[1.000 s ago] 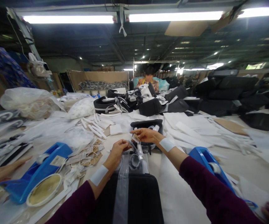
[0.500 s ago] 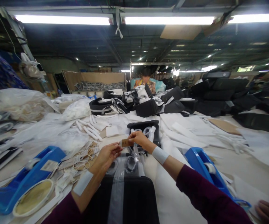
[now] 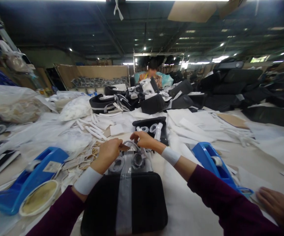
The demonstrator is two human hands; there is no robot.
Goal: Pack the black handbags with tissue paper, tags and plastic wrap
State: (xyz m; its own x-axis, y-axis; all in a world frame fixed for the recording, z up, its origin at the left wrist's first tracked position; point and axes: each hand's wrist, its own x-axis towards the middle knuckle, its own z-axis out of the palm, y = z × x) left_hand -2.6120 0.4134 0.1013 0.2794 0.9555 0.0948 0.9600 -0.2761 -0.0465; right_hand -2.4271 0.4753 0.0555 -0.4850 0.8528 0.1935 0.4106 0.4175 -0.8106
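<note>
My left hand (image 3: 109,153) is closed on a small brown card tag (image 3: 124,148), pinched between thumb and fingers. Beside it, my right hand (image 3: 145,140) bends its fingers down at the pale, plastic-wrapped handle (image 3: 130,143); whatever its fingertips pinch is too small to make out. Below both hands lies a black case (image 3: 147,200), with a strip of clear plastic (image 3: 124,203) running down its front. Coiled wrapped cables (image 3: 138,160) sit at the case's far end.
Blue tape dispensers stand at left (image 3: 42,172) and right (image 3: 213,164). Loose tags (image 3: 85,155) and a round tub (image 3: 39,198) lie at left. Another open black case (image 3: 166,131) is ahead. A co-worker's hand (image 3: 277,203) rests at lower right; a person (image 3: 154,77) is behind the pile.
The tag, earlier stretched between both hands, now sits in my left hand, lower at the handle. My right hand has let go of it and turned to the handle. The view has tilted down.
</note>
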